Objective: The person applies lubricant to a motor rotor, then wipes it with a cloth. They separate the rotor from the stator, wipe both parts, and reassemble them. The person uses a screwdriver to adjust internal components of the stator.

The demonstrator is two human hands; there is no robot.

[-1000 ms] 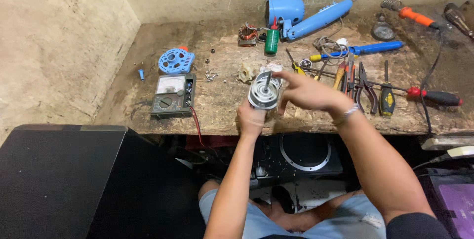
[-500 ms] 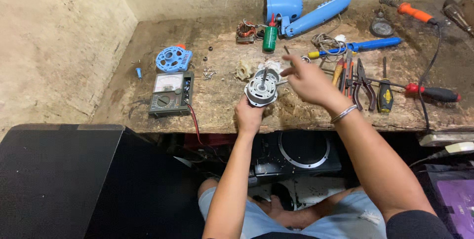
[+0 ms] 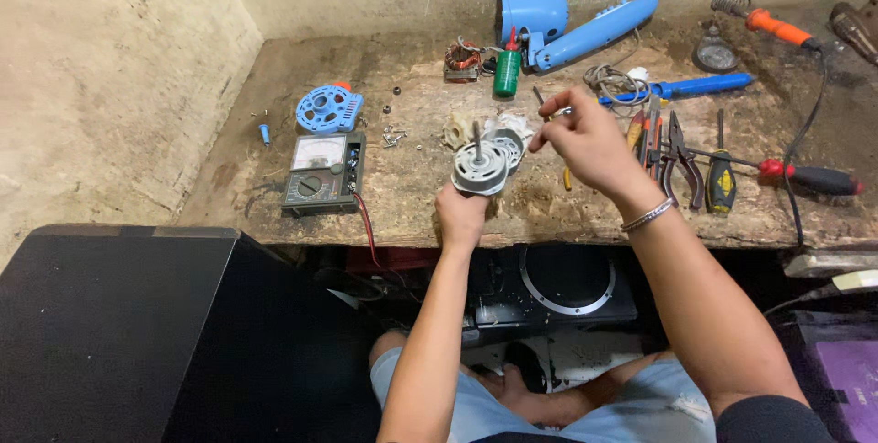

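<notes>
Head: pliers (image 3: 681,161) beside screwdrivers (image 3: 720,173).

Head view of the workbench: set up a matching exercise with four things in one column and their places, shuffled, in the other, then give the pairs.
Things:
1. round silver metal motor with a shaft
2. green analog multimeter with a pale dial
3. small green bottle with a red tip
4. screwdriver with a red and black handle

Places:
A. far right of the bench
B. held up in the left hand
C. standing at the back, beside the blue plastic housing
D. lying left of the hands, below the round blue plastic grille

Pairs: 1-B, 2-D, 3-C, 4-A
</notes>
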